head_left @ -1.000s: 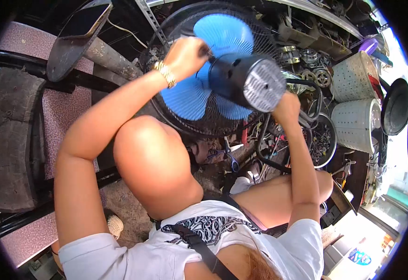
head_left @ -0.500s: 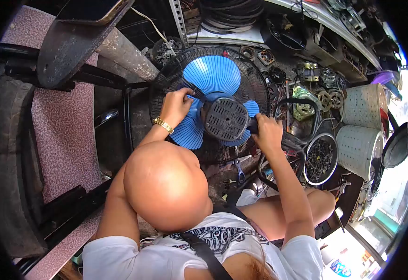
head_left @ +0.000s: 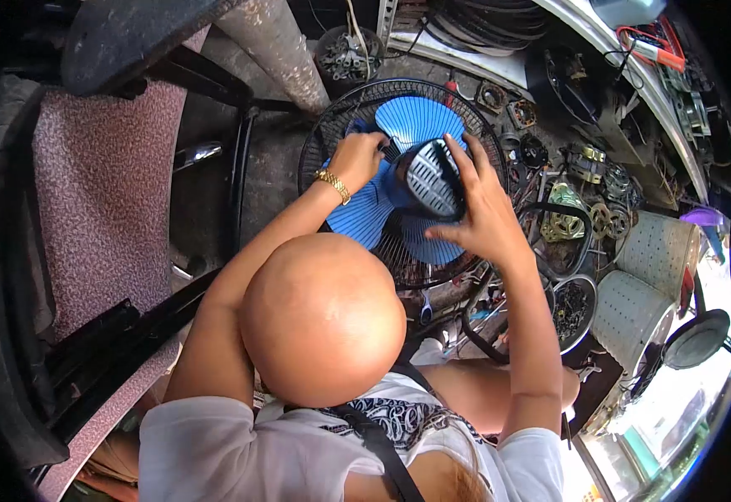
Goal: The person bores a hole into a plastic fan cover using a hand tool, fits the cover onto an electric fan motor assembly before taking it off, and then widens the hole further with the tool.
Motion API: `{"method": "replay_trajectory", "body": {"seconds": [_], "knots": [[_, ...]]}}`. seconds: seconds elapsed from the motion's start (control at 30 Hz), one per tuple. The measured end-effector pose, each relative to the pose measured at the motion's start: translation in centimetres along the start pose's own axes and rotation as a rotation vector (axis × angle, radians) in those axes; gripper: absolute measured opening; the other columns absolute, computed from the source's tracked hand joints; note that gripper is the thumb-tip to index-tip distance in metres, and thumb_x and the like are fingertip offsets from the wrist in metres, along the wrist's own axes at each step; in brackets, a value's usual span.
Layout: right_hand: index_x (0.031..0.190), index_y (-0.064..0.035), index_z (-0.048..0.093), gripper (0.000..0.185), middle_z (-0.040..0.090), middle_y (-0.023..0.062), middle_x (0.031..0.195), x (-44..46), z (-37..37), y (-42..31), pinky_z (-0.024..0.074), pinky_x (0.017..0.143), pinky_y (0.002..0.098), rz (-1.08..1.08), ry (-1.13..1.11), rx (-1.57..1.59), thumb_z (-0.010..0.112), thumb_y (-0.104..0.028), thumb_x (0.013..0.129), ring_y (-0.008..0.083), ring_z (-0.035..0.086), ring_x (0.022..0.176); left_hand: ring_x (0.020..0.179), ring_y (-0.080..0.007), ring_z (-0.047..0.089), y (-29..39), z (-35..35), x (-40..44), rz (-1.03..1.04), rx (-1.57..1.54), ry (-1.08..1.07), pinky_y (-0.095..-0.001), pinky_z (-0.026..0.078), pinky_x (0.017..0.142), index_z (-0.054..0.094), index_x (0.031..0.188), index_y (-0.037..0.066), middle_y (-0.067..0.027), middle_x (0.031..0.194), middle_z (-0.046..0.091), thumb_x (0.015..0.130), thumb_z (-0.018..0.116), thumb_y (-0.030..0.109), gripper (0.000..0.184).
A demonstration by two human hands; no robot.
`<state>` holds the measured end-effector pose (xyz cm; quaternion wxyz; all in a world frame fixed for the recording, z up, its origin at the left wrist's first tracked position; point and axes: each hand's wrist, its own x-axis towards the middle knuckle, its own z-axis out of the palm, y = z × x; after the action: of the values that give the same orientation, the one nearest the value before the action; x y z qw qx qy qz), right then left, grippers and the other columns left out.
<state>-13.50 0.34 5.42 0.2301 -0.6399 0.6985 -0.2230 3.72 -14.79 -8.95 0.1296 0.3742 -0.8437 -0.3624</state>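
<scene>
An electric fan lies with its blue blades (head_left: 420, 125) inside a round black wire guard (head_left: 319, 134). Its dark motor housing (head_left: 432, 180), with a slotted back cover, stands tilted over the blades. My right hand (head_left: 489, 209) spans the housing from the right, fingers at its top and thumb near its lower edge. Left of the housing, my left hand (head_left: 357, 163), with a gold watch (head_left: 333, 186) at the wrist, has its fingers pinched together by a dark part; what they hold is hidden. A bent knee (head_left: 323, 318) rises in front of me, below the fan.
On the right are a bowl of small dark parts (head_left: 573, 314), perforated white drums (head_left: 633, 314) and a black tubular frame (head_left: 587, 226). Scissors (head_left: 426, 308) lie below the guard. A pink patterned chair (head_left: 106, 201) stands left, near a thick post (head_left: 273, 54).
The motor housing has tilted, its slotted back now facing right. My right hand has moved from its side to span it. The view has shifted, so the fan sits further right.
</scene>
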Motion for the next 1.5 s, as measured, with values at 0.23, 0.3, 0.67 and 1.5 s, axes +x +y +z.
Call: {"method": "replay_trajectory", "body": {"seconds": [0.23,0.3,0.67,1.5], "knots": [[0.15,-0.022,0.028,0.117,0.042,0.0204,0.136,1.8,0.0,1.0,0.0465,0.098,0.0464,0.014,-0.093,-0.004,0.087,-0.009,0.049,0.0439,0.051,0.114,0.078,-0.0354,0.067,-1.0,0.7,0.9,0.0,-0.001,-0.021,-0.0411,0.053,0.073,0.07,0.102,0.004,-0.0204,0.082,0.068,0.08,0.065,0.006,0.023],[0.149,-0.0211,0.028,0.117,0.041,0.0205,0.136,1.5,0.5,1.5,0.046,0.098,0.0463,-0.005,-0.069,-0.011,0.087,-0.009,0.05,0.0439,0.05,0.116,0.074,-0.0339,0.066,-1.2,0.4,1.0,-0.027,-0.045,-0.102,-0.0391,0.052,0.071,0.069,0.108,0.004,-0.0184,0.077,0.067,0.077,0.069,0.008,0.031],[0.15,-0.0184,0.026,0.115,0.038,0.0217,0.14,1.0,1.6,2.3,0.0435,0.102,0.047,-0.049,-0.018,-0.051,0.087,-0.009,0.052,0.0449,0.046,0.12,0.097,-0.0293,0.062,-0.9,-0.7,0.2,0.075,-0.119,-0.309,-0.0376,0.05,0.086,0.059,0.126,0.013,-0.0152,0.101,0.063,0.065,0.08,0.013,0.065],[0.15,-0.0143,0.023,0.118,0.038,0.0193,0.141,2.0,-0.1,3.5,0.0445,0.103,0.045,-0.149,-0.215,-0.082,0.088,-0.005,0.053,0.0413,0.047,0.123,0.1,-0.0321,0.057,-1.0,-0.4,-0.9,0.115,-0.049,-0.284,-0.0385,0.047,0.09,0.065,0.116,0.006,-0.0148,0.105,0.055,0.061,0.086,0.017,0.059]]}}
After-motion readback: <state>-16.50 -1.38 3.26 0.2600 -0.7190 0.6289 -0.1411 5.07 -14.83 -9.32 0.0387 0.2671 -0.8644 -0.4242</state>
